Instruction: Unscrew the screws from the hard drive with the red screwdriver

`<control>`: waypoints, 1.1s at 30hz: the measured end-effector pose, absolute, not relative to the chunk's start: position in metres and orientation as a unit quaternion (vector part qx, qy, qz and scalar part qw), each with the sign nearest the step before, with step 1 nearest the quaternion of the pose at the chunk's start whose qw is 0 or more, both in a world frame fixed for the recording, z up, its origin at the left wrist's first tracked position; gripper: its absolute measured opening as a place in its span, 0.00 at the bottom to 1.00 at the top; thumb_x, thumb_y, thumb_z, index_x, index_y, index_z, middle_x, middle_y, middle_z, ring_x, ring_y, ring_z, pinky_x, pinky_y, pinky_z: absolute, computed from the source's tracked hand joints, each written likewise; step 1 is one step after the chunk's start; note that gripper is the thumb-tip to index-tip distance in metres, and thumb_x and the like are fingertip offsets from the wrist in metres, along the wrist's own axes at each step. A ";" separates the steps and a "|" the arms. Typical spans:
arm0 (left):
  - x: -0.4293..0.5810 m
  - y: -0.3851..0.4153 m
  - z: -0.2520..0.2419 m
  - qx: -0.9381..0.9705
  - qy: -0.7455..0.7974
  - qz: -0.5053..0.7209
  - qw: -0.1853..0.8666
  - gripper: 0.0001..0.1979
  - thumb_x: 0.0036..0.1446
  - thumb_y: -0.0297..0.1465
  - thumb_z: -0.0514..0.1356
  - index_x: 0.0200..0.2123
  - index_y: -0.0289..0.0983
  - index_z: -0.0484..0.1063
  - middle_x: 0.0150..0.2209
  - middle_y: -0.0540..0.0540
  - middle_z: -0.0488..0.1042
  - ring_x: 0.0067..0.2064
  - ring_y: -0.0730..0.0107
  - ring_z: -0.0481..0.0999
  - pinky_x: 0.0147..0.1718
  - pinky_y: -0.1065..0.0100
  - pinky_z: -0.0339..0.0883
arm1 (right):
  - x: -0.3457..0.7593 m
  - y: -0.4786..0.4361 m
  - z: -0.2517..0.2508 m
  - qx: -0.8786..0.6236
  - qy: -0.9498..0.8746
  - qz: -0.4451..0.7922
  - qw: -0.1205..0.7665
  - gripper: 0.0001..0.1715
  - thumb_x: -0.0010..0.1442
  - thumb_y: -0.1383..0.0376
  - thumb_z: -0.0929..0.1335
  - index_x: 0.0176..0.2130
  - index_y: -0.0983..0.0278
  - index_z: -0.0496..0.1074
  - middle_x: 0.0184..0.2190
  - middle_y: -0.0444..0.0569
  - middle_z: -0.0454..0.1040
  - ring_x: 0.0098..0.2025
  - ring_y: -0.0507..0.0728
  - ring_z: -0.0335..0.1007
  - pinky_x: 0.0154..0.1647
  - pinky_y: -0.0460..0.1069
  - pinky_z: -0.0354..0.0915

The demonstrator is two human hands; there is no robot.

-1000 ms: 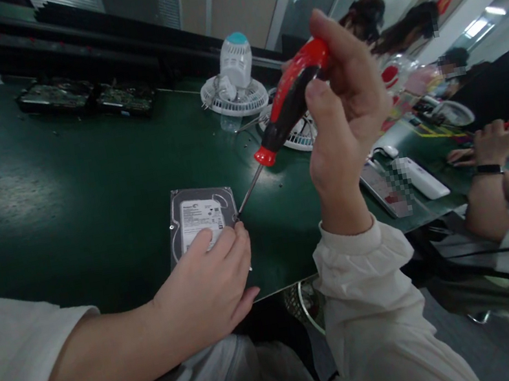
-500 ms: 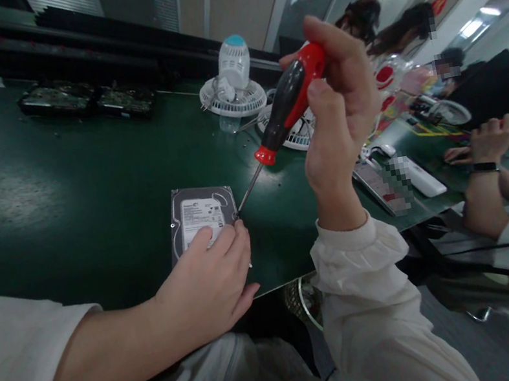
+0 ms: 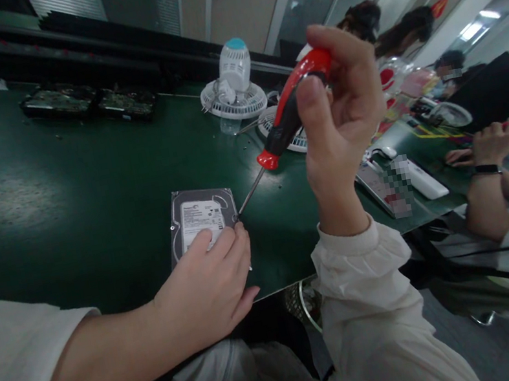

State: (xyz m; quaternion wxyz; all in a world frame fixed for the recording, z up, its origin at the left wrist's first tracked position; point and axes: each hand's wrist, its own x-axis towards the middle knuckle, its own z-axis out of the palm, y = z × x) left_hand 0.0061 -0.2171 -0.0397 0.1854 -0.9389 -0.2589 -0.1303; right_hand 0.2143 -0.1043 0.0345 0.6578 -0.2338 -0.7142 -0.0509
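A hard drive [image 3: 203,211] with a white label lies flat on the green table. My left hand [image 3: 211,280] lies over its near part, fingers bent together and gripping towards the right edge. Raised at the right, my right hand [image 3: 344,115] is closed around a red and black screwdriver [image 3: 283,125], the thumb along the handle. The screwdriver slants down to the left, its tip at the drive's right edge beside my left fingertips. My left hand covers the drive's near end, and the exact contact of the tip is too small to make out.
Two opened devices with circuit boards [image 3: 59,101] lie at the back left. A white fan [image 3: 235,66] in parts stands behind the drive. To the right are a grey flat device [image 3: 376,185] and a co-worker's hand [image 3: 495,141]. A wire basket [image 3: 296,301] sits below the table edge.
The screwdriver handle has turned in my right hand, showing more red on top. My right thumb and fingers have shifted around it. My left hand and the drive keep their place.
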 end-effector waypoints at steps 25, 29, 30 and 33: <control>0.008 -0.217 -0.040 -0.938 -0.267 -0.124 0.182 0.31 0.68 0.41 0.51 0.58 0.20 0.73 0.58 0.27 0.75 0.52 0.48 0.72 0.45 0.54 0.61 | 0.212 -0.106 0.033 -0.212 -0.718 -0.068 0.659 0.21 0.60 0.54 0.70 0.53 0.48 0.75 0.49 0.42 0.77 0.46 0.53 0.71 0.44 0.50 0.70; 0.007 -0.217 -0.040 -0.939 -0.264 -0.120 0.185 0.31 0.68 0.41 0.50 0.59 0.21 0.73 0.58 0.27 0.75 0.51 0.49 0.72 0.45 0.54 0.60 | 0.213 -0.104 0.033 -0.198 -0.731 -0.043 0.652 0.21 0.63 0.56 0.67 0.55 0.48 0.74 0.54 0.42 0.76 0.49 0.54 0.74 0.45 0.50 0.72; 0.007 -0.217 -0.040 -0.939 -0.265 -0.118 0.185 0.31 0.68 0.41 0.50 0.59 0.21 0.73 0.58 0.27 0.75 0.51 0.49 0.73 0.44 0.55 0.60 | 0.213 -0.104 0.033 -0.190 -0.734 -0.034 0.652 0.21 0.64 0.55 0.66 0.56 0.48 0.74 0.55 0.42 0.76 0.50 0.55 0.74 0.46 0.51 0.72; 0.008 -0.217 -0.039 -0.939 -0.267 -0.115 0.185 0.31 0.68 0.41 0.51 0.59 0.20 0.73 0.58 0.27 0.75 0.51 0.48 0.73 0.44 0.54 0.60 | 0.212 -0.104 0.032 -0.205 -0.724 -0.040 0.657 0.21 0.63 0.51 0.66 0.54 0.50 0.74 0.51 0.44 0.75 0.49 0.55 0.74 0.44 0.51 0.73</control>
